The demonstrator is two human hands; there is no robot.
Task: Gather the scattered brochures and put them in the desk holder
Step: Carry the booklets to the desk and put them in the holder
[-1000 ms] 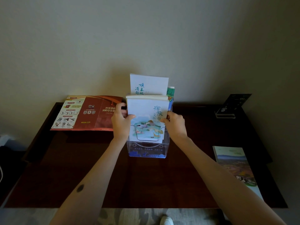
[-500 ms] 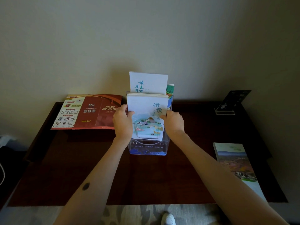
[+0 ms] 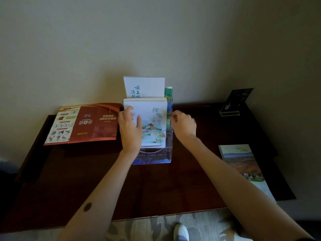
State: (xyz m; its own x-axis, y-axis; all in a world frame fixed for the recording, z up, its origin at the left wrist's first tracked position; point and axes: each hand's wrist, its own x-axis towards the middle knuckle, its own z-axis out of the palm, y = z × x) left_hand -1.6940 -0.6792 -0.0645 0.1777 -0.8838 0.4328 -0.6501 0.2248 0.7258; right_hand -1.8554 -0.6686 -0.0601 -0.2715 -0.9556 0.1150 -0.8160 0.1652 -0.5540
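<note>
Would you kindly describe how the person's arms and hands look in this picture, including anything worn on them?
Both forearms are bare, with no watch or bracelet showing. The left forearm carries a small dark oval mark on its upper side; the right forearm shows no mark. The left hand and right hand wear no gloves, and no rings are visible.
</note>
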